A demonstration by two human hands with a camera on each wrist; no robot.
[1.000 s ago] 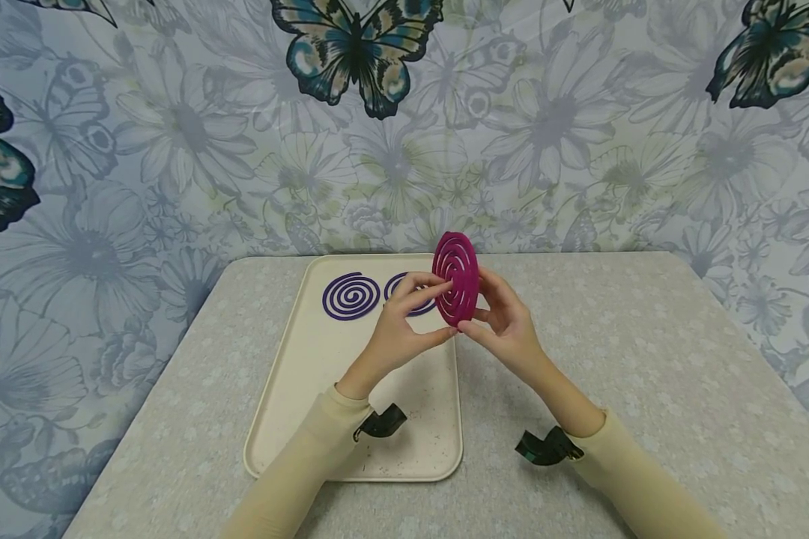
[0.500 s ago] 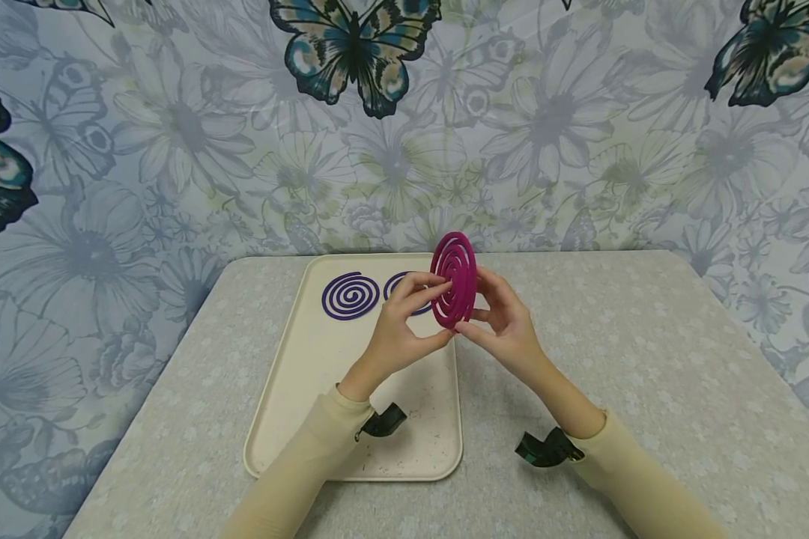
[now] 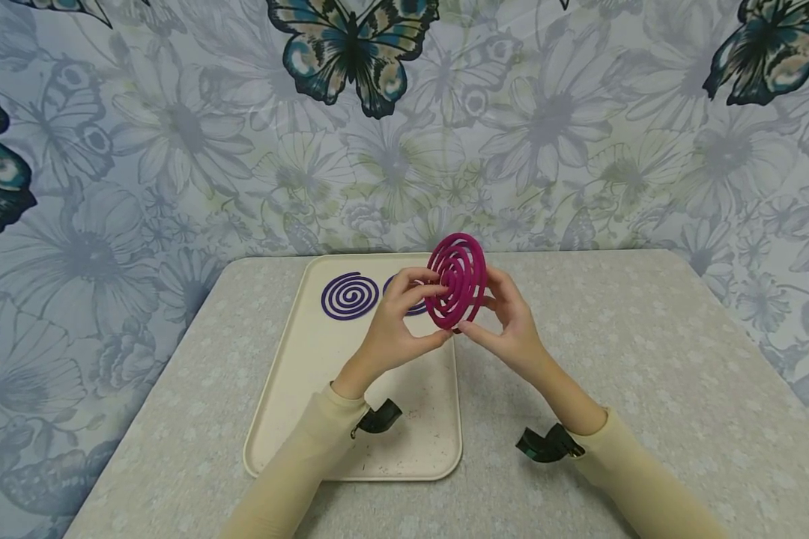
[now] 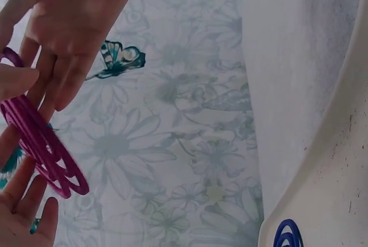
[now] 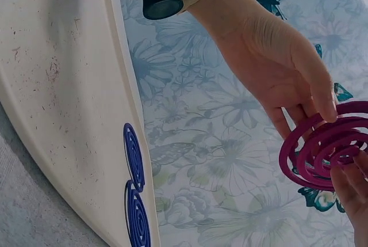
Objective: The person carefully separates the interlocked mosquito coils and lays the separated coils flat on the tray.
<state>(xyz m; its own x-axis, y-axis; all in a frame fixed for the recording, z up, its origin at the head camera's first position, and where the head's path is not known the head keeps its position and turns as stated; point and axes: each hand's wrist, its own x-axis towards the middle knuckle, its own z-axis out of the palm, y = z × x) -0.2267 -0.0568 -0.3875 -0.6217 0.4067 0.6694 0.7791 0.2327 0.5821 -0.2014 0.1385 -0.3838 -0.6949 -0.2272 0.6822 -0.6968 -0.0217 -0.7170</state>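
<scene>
A magenta flat spiral coil (image 3: pixel 460 277) stands on edge above the tray's right side; in the left wrist view its coil (image 4: pixel 43 146) looks doubled, like two layers. My left hand (image 3: pixel 392 323) pinches it from the left, two fingers at its centre and the thumb at the lower rim. From the right, my right hand (image 3: pixel 517 329) grips the outer rim, thumb low and fingers partly hidden behind. One purple spiral (image 3: pixel 350 296) lies flat on the cream tray (image 3: pixel 350 442). Next to it lies a second purple spiral (image 3: pixel 415 309), partly covered by my left hand.
The tray rests on a grey patterned tabletop (image 3: pixel 634 337), with small dark specks scattered over its near half. Behind the table hangs a floral backdrop (image 3: pixel 553 150) with butterflies. Black mounts (image 3: pixel 549 443) sit at both sleeve cuffs.
The magenta coil has turned to show more of its face, and its rings look more spread apart. Both hands keep their hold and have moved only slightly.
</scene>
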